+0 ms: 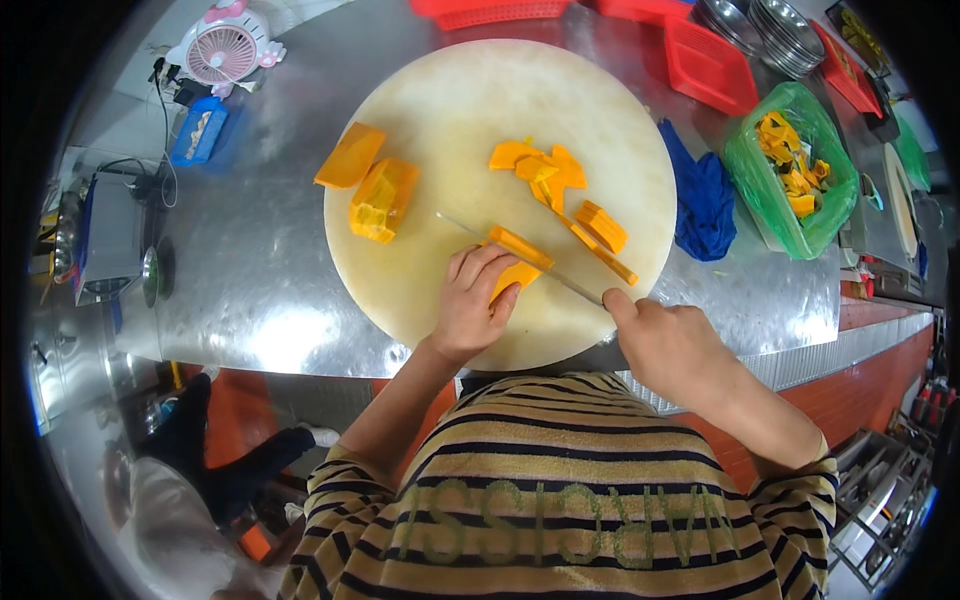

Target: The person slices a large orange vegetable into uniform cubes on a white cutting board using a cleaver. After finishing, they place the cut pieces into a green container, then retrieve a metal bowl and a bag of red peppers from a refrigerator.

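On a round cutting board [450,97], my left hand [474,300] grips a peeled orange pumpkin piece [517,279] near the front edge. My right hand [664,345] is closed around the handle of a kitchen knife [574,288], its blade lying across the pumpkin between the held piece and a slab [521,247] beyond. Two larger pumpkin chunks [382,199] lie at the board's left. Irregular orange offcuts [551,176], a small stack of slices [601,226] and a long thin strip [611,262] lie on the right side. The knife's handle is hidden in my fist.
A green-bagged bin [840,187] with orange peelings stands right, beside a blue cloth [705,206]. Red plastic baskets [709,64] and metal bowls [784,37] stand at the back right. A pink fan [221,56] and blue basket [199,131] are back left. Another person [180,517] is at lower left.
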Tool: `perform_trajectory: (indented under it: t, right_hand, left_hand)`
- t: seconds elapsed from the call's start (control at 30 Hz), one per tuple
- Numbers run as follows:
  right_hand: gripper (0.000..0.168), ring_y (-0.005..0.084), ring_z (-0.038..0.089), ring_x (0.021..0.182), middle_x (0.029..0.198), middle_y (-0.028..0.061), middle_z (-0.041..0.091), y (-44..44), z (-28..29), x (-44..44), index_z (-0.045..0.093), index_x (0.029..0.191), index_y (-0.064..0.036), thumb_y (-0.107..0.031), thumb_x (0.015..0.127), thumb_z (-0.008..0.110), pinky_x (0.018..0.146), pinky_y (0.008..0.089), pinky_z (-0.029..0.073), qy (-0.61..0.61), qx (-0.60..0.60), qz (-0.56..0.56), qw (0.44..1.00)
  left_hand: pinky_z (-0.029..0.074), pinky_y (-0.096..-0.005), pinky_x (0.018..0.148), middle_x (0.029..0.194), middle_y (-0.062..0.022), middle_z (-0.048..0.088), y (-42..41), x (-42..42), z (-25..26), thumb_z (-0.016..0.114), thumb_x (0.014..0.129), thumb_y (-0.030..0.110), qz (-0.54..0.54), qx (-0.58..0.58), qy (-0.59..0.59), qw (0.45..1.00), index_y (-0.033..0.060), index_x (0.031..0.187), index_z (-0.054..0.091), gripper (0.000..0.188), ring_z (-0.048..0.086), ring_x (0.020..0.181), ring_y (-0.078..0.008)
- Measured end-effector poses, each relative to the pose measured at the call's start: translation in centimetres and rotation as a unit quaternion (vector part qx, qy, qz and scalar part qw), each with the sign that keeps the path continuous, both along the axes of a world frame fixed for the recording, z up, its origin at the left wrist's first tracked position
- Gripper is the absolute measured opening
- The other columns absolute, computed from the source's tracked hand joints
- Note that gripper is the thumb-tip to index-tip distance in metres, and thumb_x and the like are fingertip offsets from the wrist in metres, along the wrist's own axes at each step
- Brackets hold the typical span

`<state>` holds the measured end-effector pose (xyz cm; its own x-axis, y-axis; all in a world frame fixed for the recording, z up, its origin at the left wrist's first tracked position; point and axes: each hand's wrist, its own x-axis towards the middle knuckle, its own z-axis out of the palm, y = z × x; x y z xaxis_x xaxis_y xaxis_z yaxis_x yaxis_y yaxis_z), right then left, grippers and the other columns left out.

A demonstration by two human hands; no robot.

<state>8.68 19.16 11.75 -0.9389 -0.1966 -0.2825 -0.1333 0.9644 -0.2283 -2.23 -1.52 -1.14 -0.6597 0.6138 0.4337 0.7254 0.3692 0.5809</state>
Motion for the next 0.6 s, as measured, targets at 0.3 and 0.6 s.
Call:
perform_trajectory:
  t: [0.3, 0.6]
  right_hand:
    - [0.031, 0.029, 0.062, 0.054, 0.069, 0.0142, 0.058, -1.0, 1.7, -0.7, 0.043, 0.105, 0.002, -0.001, 0.076, 0.052, 0.046, 0.0358, 0.05, -0.07, 0.034, 0.014, 0.997]
    - [0.026, 0.0367, 0.062, 0.059, 0.072, 0.0192, 0.059, -1.6, -0.5, -4.1, 0.039, 0.101, 0.004, -0.001, 0.077, 0.049, 0.049, 0.0427, 0.05, -0.125, -0.052, 0.002, 0.991]
  left_hand:
    - [0.042, -0.0417, 0.085, 0.104, -0.0124, 0.052, 0.3, -0.1, -0.9, 0.073, 0.067, 0.009, 0.026, -0.001, 0.007, 1.0, 0.0022, 0.102, 0.057, 0.039, 0.048, 0.098, -0.0343]
    - [0.043, -0.0402, 0.083, 0.101, -0.0109, 0.053, 0.2, -0.4, -0.7, 0.075, 0.062, 0.008, 0.02, 0.024, -0.017, 0.999, 0.0029, 0.101, 0.057, 0.042, 0.051, 0.095, -0.0318]
